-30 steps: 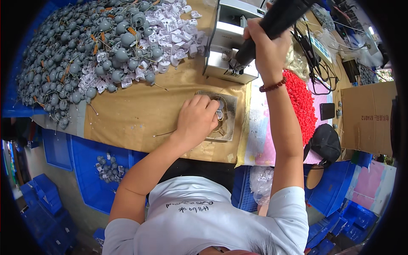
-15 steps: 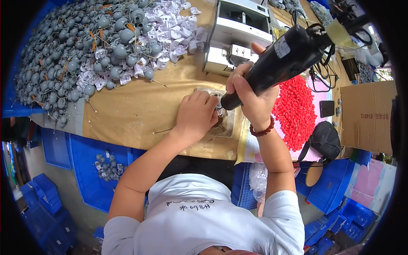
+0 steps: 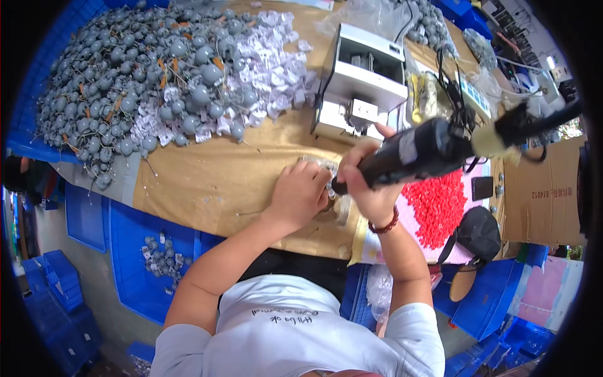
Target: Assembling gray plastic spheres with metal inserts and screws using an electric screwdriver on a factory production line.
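My right hand [image 3: 372,196] is wrapped round a thick black electric screwdriver [image 3: 418,154]. The tool leans so that its tip points at a small clear-looking block [image 3: 342,212] on the bench, right beside my left fingers. Curled over that block, my left hand [image 3: 298,196] pinches a small part that its fingers mostly hide. A thin wire [image 3: 248,214] lies on the brown bench top to the left of that hand. Whether the tip touches the part cannot be made out.
Grey round parts with wires [image 3: 125,81] and white plastic pieces [image 3: 276,63] pile up at the far left. Behind my hands stands a white machine [image 3: 364,88]. Red small parts [image 3: 434,207] cover a pink sheet at right, near a black cap [image 3: 478,231] and cardboard box [image 3: 543,182].
The whole scene sits lower in the picture. The screwdriver's body now leans flatter, with its tip still beside my left fingers. Both hands keep their grip.
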Demonstrator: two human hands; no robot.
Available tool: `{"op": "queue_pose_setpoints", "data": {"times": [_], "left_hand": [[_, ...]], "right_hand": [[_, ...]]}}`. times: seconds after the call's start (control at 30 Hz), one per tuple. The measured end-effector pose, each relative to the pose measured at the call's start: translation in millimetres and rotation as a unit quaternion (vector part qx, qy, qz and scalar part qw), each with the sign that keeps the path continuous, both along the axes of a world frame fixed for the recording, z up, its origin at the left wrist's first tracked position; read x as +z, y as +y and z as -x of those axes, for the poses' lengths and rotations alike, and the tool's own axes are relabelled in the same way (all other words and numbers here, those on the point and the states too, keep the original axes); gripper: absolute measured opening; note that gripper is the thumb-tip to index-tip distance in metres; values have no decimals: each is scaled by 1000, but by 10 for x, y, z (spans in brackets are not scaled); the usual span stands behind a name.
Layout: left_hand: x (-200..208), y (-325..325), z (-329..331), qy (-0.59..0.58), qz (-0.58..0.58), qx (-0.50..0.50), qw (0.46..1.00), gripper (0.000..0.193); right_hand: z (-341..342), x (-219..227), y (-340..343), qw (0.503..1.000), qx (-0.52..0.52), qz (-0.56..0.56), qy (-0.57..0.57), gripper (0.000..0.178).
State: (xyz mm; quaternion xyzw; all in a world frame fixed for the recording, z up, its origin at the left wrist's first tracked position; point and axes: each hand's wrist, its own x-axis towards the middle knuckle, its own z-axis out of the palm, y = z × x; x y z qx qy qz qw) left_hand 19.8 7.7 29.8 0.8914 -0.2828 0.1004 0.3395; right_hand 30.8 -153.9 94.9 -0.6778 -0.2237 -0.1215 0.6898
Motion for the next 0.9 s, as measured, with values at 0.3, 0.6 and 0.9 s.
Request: {"op": "queue_pose_setpoints", "data": {"times": [0.3,0.6,0.9], "left_hand": [[47,63,-27,-1,14,-10,1000,30],[48,28,-17,3,15,-15,1000,29],[37,49,7,32,-11,7,999,36]], "right_hand": [[114,-241,-52,997,48,46,-46,81],[129,-260,-36,996,54,5,-70,73],[-132,-62,-352,974,-154,-81,145,42]]}}
